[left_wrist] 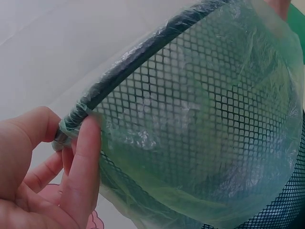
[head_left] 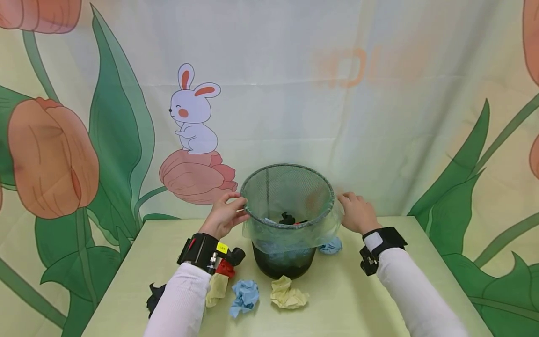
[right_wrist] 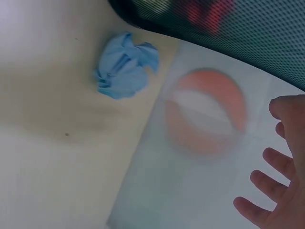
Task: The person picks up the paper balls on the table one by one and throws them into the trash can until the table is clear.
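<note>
A dark mesh wastebasket [head_left: 283,267] stands on the table, lined with a translucent green bin liner [head_left: 273,241] folded over its rim. Crumpled scraps, among them a black one [head_left: 287,218], lie inside. At the rim's left side my left hand [head_left: 225,216] pinches the liner and rim between thumb and fingers; the left wrist view shows the liner [left_wrist: 190,124] stretched over the mesh there. My right hand [head_left: 358,213] is beside the right side of the rim, and its fingers [right_wrist: 269,183] are spread with nothing between them in the right wrist view.
Crumpled paper balls lie around the basket: a yellow one [head_left: 288,294] in front, a blue one [head_left: 245,297], another yellow one [head_left: 216,289], a red one [head_left: 225,268] and a black one [head_left: 155,298] leftward. A blue ball [right_wrist: 125,67] sits right behind. A printed curtain [head_left: 269,93] hangs behind.
</note>
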`<act>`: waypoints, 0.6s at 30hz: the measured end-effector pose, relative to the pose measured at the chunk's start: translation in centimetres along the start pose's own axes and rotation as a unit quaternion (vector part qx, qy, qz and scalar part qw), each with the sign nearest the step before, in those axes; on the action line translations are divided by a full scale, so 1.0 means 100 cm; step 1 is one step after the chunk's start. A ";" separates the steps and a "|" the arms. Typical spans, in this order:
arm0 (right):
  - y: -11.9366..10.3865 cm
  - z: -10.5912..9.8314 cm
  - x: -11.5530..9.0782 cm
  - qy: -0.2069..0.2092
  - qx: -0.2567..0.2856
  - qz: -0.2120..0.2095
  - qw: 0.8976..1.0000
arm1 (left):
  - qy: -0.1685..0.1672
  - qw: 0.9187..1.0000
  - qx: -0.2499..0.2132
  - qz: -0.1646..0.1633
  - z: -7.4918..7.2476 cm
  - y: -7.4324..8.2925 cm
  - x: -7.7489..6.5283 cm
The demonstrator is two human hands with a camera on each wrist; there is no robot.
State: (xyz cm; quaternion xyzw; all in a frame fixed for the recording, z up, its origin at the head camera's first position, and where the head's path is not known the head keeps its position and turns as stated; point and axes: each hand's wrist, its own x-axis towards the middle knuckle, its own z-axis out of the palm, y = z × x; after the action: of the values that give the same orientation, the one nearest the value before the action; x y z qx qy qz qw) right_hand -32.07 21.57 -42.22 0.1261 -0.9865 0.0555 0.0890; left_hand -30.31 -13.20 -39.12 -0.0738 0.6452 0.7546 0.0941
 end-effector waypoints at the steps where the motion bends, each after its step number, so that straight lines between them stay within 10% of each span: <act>1: 0.000 0.006 -0.002 -0.004 0.000 0.001 1.000 | 0.000 1.000 0.000 0.000 0.000 0.000 0.000; 18: -0.008 0.070 -0.024 -0.038 0.027 -0.001 0.999 | -0.001 1.000 -0.005 0.001 -0.001 -0.001 0.001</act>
State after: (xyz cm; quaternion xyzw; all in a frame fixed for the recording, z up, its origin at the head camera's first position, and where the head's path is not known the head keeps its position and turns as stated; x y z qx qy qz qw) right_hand -30.67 20.46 -49.48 0.1312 -0.9872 0.0770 0.0483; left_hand -30.43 -13.28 -39.27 -0.0730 0.6417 0.7578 0.0932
